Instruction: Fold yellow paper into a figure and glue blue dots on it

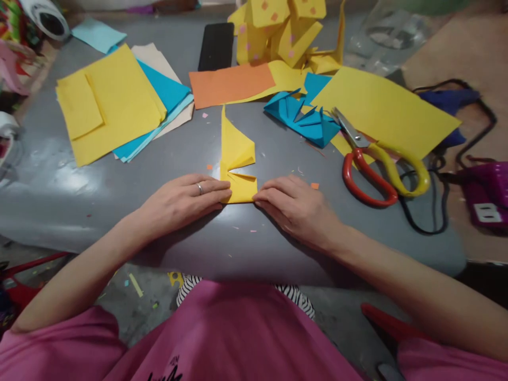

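A folded piece of yellow paper point(238, 188) lies on the grey table in front of me, with a pointed flap standing toward the back and a slit opening on its right side. My left hand point(186, 197), with a ring on one finger, rests flat with its fingertips on the paper's left edge. At the lower right corner, my right hand point(296, 206) pinches the paper between thumb and fingers. Just behind my right hand sits a folded blue paper piece point(301, 119) with pointed flaps.
Scissors point(367, 153) with red and yellow handles lie to the right, partly over a yellow sheet point(389, 108). Stacked yellow sheets point(123, 100) are at the left. A black phone point(216, 46), an orange strip point(232, 84) and a yellow paper model point(278, 34) stand farther back.
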{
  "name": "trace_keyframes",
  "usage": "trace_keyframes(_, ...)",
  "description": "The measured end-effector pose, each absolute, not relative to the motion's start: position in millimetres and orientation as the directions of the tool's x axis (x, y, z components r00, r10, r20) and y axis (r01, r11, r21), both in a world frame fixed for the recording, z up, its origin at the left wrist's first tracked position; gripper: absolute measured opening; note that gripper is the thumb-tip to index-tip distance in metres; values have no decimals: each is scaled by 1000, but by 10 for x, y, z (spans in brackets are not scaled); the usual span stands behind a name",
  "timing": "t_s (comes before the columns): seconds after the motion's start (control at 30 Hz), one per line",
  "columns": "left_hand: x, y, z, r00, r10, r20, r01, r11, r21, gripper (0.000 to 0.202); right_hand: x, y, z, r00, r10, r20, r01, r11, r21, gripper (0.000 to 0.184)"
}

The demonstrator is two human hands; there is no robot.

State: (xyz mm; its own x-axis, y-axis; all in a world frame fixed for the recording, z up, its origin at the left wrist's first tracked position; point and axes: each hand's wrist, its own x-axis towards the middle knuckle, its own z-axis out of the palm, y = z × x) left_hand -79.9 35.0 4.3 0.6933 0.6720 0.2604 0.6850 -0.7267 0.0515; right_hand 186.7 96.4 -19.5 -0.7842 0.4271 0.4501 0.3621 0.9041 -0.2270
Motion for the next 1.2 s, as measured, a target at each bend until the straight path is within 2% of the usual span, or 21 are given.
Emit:
trace_keyframes(0.17, -846, 515, -15, 776, 564, 280, 603, -794, -71, 28, 1861, 981, -174, -742, 498, 450, 365, 862, -353, 14)
trace_keyframes(0.3, -738, 541, 7, 792, 475, 383, 583, -774, -247, 23, 1853, 983, -172, -748, 472, 466, 378, 881, -285, 26)
trace_keyframes(0.4, -633, 588, 105, 767, 503, 398, 620, -739, -262, 23, 1857, 995, -139, -730, 483, 484, 414, 875, -249, 20)
trace_keyframes(0.47, -553, 673, 184, 736, 549, 396, 655, -727, -208, 27, 1863, 1019, -88, -703, 520, 485, 420, 854, -307, 17)
trace_keyframes(0.53, -465, 805, 265, 697, 597, 398, 687, -716, -128, 36, 1859, 1063, -19, -681, 576, 452, 402, 810, -426, 16)
trace_keyframes(0.6, -376, 972, 355, 630, 687, 362, 737, -676, -1, 39, 1838, 1125, 54, -653, 657, 377, 397, 721, -569, 15)
trace_keyframes(0.67, -304, 1152, 461, 577, 769, 273, 772, -623, 124, 36, 1804, 1196, 109, -605, 754, 258, 390, 563, -729, 17)
trace_keyframes(0.77, -261, 1397, 618, 522, 853, 31, 812, -507, 289, 32, 1758, 1293, 136, -536, 844, 9, 295, 197, -935, 24)
trace_keyframes(0.83, -273, 1523, 680, 530, 846, -53, 795, -474, 380, 34, 1745, 1341, 123, -512, 851, -117, 218, -3, -976, 28)
trace_keyframes(0.9, -296, 1614, 694, 533, 841, -94, 780, -445, 440, 31, 1746, 1375, 103, -488, 856, -174, 187, -92, -978, 31)
trace_keyframes(1.03, -313, 1709, 631, 513, 845, -152, 781, -386, 491, 28, 1762, 1410, 80, -455, 868, -196, 195, -117, -974, 31)
trace_keyframes(1.2, -282, 1712, 560, 539, 828, -152, 780, -423, 461, 29, 1781, 1417, 67, -450, 864, -226, 212, -143, -967, 31)
